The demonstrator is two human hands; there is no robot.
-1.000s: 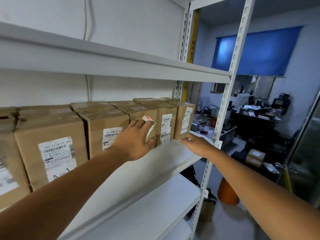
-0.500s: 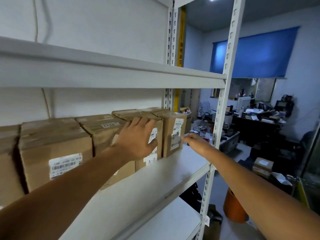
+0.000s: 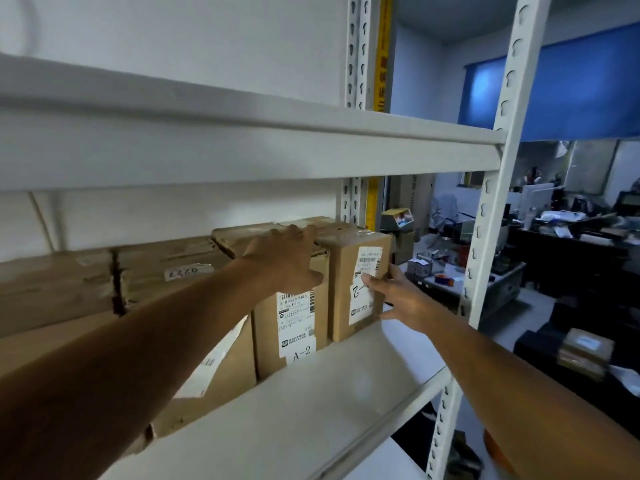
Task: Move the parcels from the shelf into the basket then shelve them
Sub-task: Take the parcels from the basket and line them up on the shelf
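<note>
A row of brown cardboard parcels with white labels stands on the white shelf board (image 3: pixel 346 393). My left hand (image 3: pixel 287 261) lies over the top front edge of the parcel marked A-2 (image 3: pixel 294 337): fingers on its top, thumb on its front, fingertips beside the end parcel. My right hand (image 3: pixel 394 296) grips the front right edge of the end parcel (image 3: pixel 341 292), with the thumb on its label and the fingers round its right side. More parcels (image 3: pixel 173 268) fill the shelf to the left, partly hidden by my left arm. No basket is in view.
An upper shelf board (image 3: pixel 242 150) runs just above the parcels. A white perforated upright (image 3: pixel 485 271) stands at the shelf's right front corner. Beyond it are a cluttered dark desk (image 3: pixel 571 237), small boxes (image 3: pixel 581 351) low down, and a blue blind (image 3: pixel 571 81).
My left hand slid right along the row onto the A-2 parcel. My right hand left the shelf edge and took hold of the end parcel. The view moved closer and lower.
</note>
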